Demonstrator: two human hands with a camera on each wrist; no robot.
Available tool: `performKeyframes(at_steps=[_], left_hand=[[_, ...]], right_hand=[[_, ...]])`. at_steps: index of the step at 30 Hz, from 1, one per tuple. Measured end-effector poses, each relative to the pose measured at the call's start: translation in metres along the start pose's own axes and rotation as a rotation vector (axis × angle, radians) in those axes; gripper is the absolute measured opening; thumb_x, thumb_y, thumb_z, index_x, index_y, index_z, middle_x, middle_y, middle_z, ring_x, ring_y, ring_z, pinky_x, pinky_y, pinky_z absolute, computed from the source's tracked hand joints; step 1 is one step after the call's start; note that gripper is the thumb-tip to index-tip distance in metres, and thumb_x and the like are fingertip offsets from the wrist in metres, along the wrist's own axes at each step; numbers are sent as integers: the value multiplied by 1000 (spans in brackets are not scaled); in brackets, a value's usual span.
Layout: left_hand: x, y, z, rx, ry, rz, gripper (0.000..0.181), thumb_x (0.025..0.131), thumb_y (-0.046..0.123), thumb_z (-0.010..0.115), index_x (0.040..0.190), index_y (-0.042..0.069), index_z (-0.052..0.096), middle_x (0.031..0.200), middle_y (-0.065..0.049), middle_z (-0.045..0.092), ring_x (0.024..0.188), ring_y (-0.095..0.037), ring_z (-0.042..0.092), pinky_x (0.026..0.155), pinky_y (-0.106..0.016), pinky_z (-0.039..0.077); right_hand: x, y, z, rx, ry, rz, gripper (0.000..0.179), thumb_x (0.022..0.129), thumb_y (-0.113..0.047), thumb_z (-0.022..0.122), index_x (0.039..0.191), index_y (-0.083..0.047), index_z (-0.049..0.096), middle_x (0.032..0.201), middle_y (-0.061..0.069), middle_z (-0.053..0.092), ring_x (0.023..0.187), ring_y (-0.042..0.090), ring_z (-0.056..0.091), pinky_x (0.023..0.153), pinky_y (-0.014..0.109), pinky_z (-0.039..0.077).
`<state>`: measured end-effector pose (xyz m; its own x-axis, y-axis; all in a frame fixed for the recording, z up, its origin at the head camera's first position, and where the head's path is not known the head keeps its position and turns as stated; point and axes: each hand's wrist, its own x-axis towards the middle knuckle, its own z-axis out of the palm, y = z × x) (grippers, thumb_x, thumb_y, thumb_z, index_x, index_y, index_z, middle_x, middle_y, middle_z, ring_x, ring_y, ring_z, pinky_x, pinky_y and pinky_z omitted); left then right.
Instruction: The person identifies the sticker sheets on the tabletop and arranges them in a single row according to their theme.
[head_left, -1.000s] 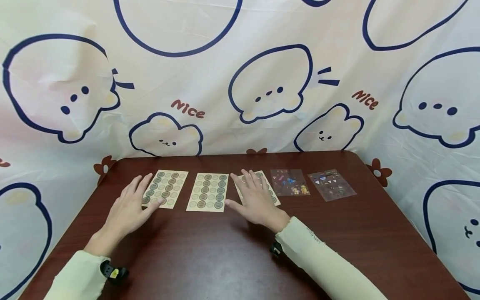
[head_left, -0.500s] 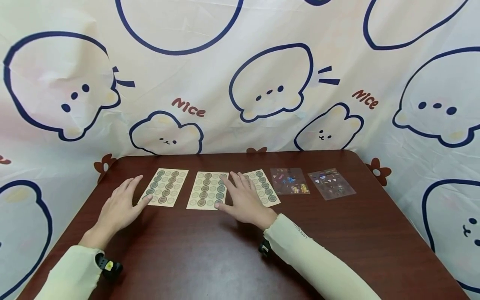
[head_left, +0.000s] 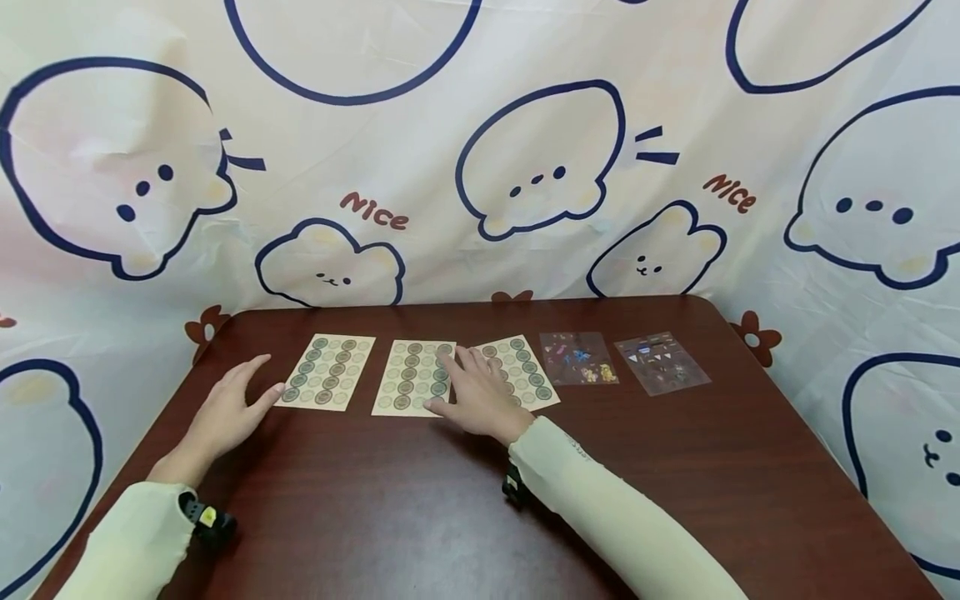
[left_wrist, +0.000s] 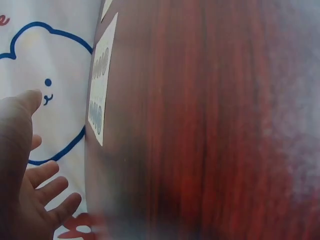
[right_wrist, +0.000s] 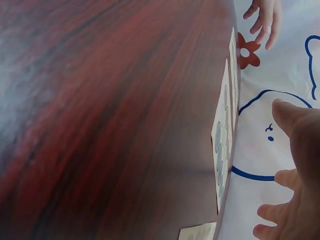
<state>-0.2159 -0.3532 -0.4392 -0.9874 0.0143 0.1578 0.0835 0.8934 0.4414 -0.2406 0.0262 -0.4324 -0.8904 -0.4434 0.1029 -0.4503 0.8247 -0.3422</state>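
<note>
Three cream sticker sheets printed with rows of round designs lie side by side on the brown table: a left sheet [head_left: 330,375], a middle sheet [head_left: 405,379] and a tilted third sheet [head_left: 531,371]. My left hand [head_left: 217,421] hovers just left of the left sheet, fingers spread and thumb near its lower corner. In the left wrist view the fingers [left_wrist: 52,189] are extended and hold nothing. My right hand [head_left: 483,396] is above the gap between the middle and third sheets, overlapping both in the head view. Its palm and fingers [right_wrist: 272,212] show nothing held in the right wrist view.
To the right lie two transparent sheets with small colourful stickers, one nearly straight [head_left: 577,360] and one turned [head_left: 663,364]. The dark wood table [head_left: 390,500] reaches back to a fabric backdrop [head_left: 420,158] with cartoon outlines, which also stands along both sides.
My right hand has moved left from over the third sheet to between it and the middle one. My left hand has drawn left, off the left sheet. The sheets stay put.
</note>
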Motion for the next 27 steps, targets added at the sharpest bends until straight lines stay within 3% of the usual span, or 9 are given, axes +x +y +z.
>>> performKeyframes(at_steps=[10, 17, 23, 27], left_hand=[[10, -8, -3, -129, -45, -129, 69, 106, 41, 47, 156, -3, 27, 148, -42, 35, 132, -60, 37, 102, -75, 34], [15, -9, -3, -118, -101, -135, 69, 106, 41, 47, 153, -7, 31, 149, -42, 34, 135, -59, 35, 105, -74, 31], [18, -8, -3, -109, -129, -116, 67, 106, 40, 45, 152, -8, 31, 150, -42, 33, 137, -60, 32, 107, -74, 30], [22, -4, -2, -107, -150, -114, 66, 106, 38, 45, 152, -7, 32, 151, -41, 32, 138, -59, 31, 108, -74, 28]], right_hand=[[8, -22, 5, 26, -7, -13, 80, 93, -55, 64, 159, -21, 33, 164, 16, 31, 153, 36, 26, 119, 60, 26], [18, -38, 11, -20, -22, -32, 75, 94, -57, 60, 157, -22, 36, 160, 13, 37, 151, 34, 31, 116, 57, 31], [28, -51, 19, -13, -50, -39, 74, 94, -52, 61, 157, -20, 37, 162, 15, 35, 151, 36, 31, 120, 57, 27], [31, -61, 22, -72, -66, -47, 75, 95, -56, 58, 158, -23, 36, 162, 11, 37, 151, 32, 31, 121, 54, 27]])
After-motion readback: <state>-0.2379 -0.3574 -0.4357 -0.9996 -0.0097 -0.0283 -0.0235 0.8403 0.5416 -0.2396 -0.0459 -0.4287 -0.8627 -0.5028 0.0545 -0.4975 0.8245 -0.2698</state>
